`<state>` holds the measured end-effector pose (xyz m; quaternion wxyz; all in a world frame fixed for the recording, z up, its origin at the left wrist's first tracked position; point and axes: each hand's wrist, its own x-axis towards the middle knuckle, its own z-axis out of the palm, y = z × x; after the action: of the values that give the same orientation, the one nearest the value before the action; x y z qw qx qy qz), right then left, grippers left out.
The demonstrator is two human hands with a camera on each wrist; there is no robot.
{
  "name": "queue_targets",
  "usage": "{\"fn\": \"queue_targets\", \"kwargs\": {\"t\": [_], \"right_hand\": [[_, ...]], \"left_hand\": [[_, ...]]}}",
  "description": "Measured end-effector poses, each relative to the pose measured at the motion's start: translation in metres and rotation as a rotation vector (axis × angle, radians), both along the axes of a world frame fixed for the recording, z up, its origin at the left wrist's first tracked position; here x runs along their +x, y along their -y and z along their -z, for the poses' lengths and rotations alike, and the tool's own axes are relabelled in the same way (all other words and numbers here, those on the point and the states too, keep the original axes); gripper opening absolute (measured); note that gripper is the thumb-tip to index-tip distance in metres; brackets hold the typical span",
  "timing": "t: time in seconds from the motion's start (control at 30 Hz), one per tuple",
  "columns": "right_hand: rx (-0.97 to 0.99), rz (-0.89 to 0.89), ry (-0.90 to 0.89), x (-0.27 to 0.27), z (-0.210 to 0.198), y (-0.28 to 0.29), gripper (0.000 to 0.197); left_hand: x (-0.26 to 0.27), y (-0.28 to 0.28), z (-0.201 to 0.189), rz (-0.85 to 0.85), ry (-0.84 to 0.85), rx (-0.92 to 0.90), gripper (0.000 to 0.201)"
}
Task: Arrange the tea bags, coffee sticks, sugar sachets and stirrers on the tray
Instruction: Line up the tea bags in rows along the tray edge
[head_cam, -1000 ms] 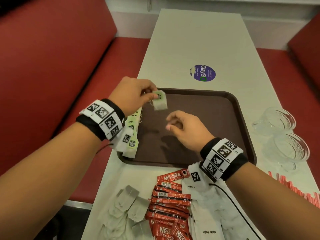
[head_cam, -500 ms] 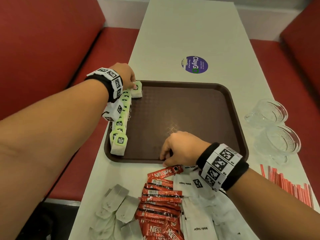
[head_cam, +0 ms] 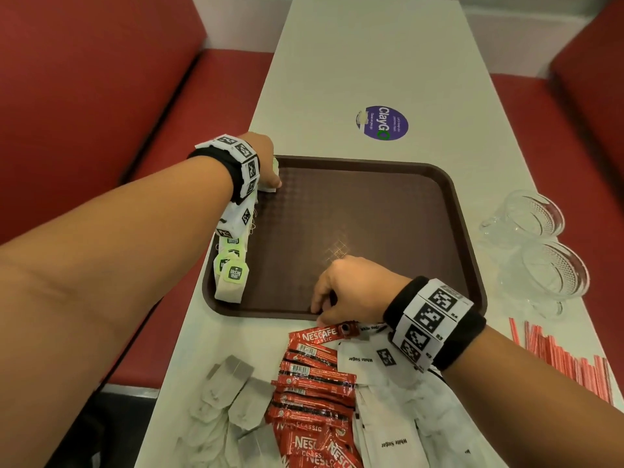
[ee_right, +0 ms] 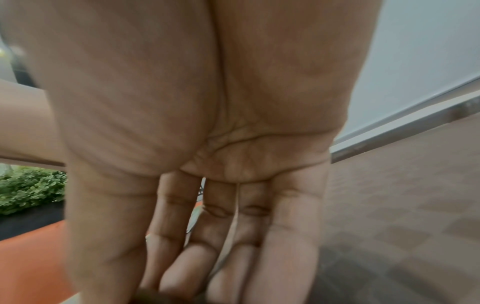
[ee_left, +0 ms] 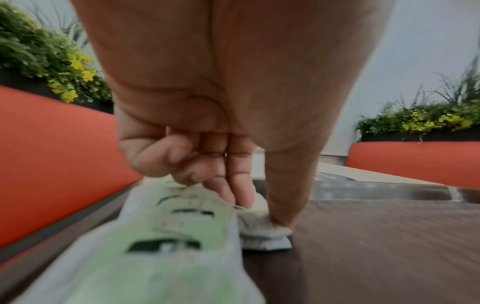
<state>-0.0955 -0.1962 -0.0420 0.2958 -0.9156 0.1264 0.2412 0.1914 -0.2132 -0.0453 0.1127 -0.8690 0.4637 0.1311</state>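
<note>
Sachets sit nearest me on the white worktop [head_cam: 371, 62]: loose tea bags [head_cam: 236, 393] at the near left, a fanned heap of red Nescafe coffee sticks [head_cam: 314, 380] in the middle, and white sugar sachets [head_cam: 388, 434] to their right. Red-and-white striped stirrers [head_cam: 567, 363] lie at the near right edge.

My right hand [head_cam: 351, 288] rests on the near rim of the brown tray [head_cam: 354, 224], fingers pointing down and fairly straight, fingertips at the rim just above the topmost coffee stick — I cannot tell whether they touch the stick, and the right wrist view shows nothing held.

Along the tray's left side runs a row of tea bags with green tags [head_cam: 233, 261], overlapping one another from the near corner toward the far one. At the far end of that row my left hand [head_cam: 263, 163] pinches one tea bag [ee_left: 262, 228] between thumb and fingers, the bag lying flat on the tray floor beside the row.

Right of the tray stand two clear glass cups [head_cam: 540, 244]. Farther up the worktop is a round purple ClayGo sticker [head_cam: 383, 122] — red bench seats [head_cam: 84, 113] flank both sides.
</note>
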Motion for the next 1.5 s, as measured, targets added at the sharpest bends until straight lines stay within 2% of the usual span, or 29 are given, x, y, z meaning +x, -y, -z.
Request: {"fn": "queue_targets", "kwargs": {"t": [0.1,0.2,0.3,0.43,0.57,0.67,0.77,0.9,1.07,1.2,1.37,1.5], "right_hand": [[-0.034,-0.003,0.001,-0.001,-0.004,-0.003,0.017],[-0.070,0.020,0.019,-0.005,-0.010,-0.010,0.022],[-0.064,0.046,0.057,-0.009,-0.017,-0.023,0.025],[-0.115,-0.002,0.138,-0.014,-0.022,-0.053,0.035],[-0.102,-0.053,0.176,-0.020,-0.018,-0.090,0.047],[-0.115,-0.108,0.167,-0.026,-0.013,-0.114,0.052],[-0.157,-0.103,0.178,-0.031,-0.008,-0.131,0.045],[-0.215,-0.066,0.216,-0.033,-0.004,-0.141,0.023],[-0.214,-0.011,0.254,-0.035,-0.004,-0.141,0.005],[-0.113,0.094,0.335,-0.039,-0.009,-0.136,0.010],[0.089,0.300,0.486,-0.039,-0.019,-0.131,0.012],[0.127,0.396,0.532,-0.037,-0.026,-0.120,0.020]], "left_hand": [[-0.005,-0.007,-0.010,0.005,-0.005,-0.036,0.041],[-0.022,-0.033,-0.038,0.042,-0.034,-0.202,0.032],[-0.049,-0.079,-0.062,0.078,-0.123,-0.376,0.022],[-0.097,-0.156,-0.069,0.108,-0.227,-0.442,0.014],[-0.137,-0.230,-0.059,0.118,-0.375,-0.343,0.010],[-0.152,-0.270,-0.043,0.150,-0.420,-0.191,0.025],[-0.162,-0.296,-0.028,0.097,-0.441,-0.108,0.037],[-0.174,-0.308,-0.016,0.024,-0.407,-0.160,0.037],[-0.179,-0.307,-0.007,0.012,-0.346,-0.251,0.016],[-0.179,-0.303,-0.009,0.021,-0.297,-0.354,0.013],[-0.175,-0.290,-0.028,0.053,-0.261,-0.668,0.009],[-0.178,-0.279,-0.045,0.061,-0.299,-0.717,0.011]]}}
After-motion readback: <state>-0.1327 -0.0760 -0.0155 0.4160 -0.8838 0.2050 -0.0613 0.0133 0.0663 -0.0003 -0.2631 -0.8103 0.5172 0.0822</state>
